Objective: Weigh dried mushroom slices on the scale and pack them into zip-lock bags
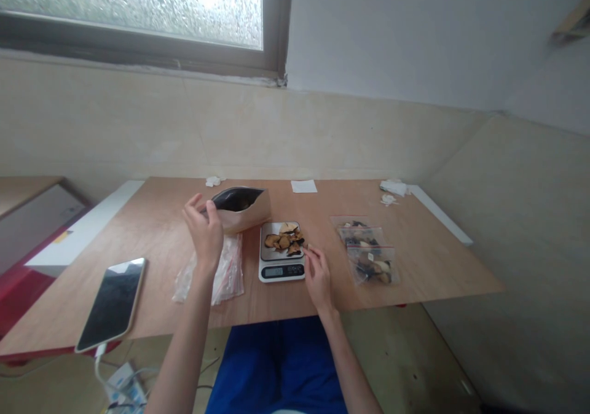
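My left hand [205, 233] grips the near edge of an open brown paper pouch [242, 208] lying on its side, its dark mouth turned toward me. Right of the pouch stands a small digital kitchen scale [281, 270] with a heap of dried brown slices [284, 239] on its steel platform. Just to the right of the scale, my right hand [317, 274] pinches one small slice at the platform's right edge. Under my left wrist lies a stack of empty clear zip bags [228, 273].
Three filled clear bags [369, 255] of slices lie in a row right of the scale. A phone [113, 303] on a charging cable rests at the near left of the wooden table [428, 266]. White paper scraps [303, 186] sit along the far edge.
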`<state>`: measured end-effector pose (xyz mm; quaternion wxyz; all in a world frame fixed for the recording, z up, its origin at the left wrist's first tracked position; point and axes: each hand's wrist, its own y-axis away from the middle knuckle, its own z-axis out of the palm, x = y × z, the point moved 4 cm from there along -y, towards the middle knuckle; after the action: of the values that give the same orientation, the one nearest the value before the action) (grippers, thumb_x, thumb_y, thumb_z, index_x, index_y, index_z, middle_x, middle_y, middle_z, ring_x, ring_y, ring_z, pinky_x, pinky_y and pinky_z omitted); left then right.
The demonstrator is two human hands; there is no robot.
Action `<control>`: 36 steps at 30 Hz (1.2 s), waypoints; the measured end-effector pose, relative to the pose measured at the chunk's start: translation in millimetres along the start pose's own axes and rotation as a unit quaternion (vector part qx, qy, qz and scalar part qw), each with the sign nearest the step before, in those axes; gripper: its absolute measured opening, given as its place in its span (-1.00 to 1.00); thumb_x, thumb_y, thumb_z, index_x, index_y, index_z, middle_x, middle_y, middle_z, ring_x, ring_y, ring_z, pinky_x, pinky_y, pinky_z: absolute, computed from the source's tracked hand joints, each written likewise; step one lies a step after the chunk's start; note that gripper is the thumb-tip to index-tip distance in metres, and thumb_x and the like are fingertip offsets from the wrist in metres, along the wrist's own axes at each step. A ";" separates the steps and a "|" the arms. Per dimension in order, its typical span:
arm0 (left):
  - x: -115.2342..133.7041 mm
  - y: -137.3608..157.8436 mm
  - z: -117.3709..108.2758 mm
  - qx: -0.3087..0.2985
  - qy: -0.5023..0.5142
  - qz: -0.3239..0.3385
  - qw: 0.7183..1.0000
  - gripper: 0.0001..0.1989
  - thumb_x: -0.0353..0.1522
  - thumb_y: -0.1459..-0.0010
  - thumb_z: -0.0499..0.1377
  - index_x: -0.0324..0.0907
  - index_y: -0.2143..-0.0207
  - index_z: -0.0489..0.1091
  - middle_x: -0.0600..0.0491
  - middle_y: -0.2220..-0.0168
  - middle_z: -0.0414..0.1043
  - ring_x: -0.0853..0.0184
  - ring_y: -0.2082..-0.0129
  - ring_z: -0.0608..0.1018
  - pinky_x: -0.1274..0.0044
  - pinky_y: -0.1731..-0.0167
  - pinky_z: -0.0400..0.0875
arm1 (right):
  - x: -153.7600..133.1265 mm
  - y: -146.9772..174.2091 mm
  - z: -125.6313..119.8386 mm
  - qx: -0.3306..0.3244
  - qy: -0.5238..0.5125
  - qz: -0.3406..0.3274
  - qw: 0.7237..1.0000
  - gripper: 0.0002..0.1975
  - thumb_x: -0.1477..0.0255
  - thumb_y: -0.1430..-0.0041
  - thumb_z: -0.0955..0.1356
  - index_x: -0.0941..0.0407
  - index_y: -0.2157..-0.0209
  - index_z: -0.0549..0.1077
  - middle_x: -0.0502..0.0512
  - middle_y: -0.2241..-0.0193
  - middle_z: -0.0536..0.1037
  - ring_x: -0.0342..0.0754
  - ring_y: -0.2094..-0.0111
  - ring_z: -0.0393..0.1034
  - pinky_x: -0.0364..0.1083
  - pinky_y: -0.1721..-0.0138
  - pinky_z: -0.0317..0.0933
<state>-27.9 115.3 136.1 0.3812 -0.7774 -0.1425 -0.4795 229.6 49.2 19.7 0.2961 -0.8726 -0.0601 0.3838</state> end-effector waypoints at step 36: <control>-95.8 90.1 -28.2 -0.250 -0.151 -0.055 0.955 -0.71 -0.15 -0.02 -0.03 -0.16 0.40 0.31 0.01 0.46 0.40 0.29 0.54 0.44 0.45 0.48 0.32 | -27.9 18.2 -6.0 0.021 -0.002 0.019 1.000 -0.78 0.55 -0.22 0.14 0.11 0.20 0.35 0.18 0.20 0.34 0.01 0.09 0.24 0.07 0.06 0.15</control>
<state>-40.7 48.3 20.2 0.1222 -0.9021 -0.1165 -0.3972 212.1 22.2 30.3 0.3065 -0.8665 -0.0360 0.3924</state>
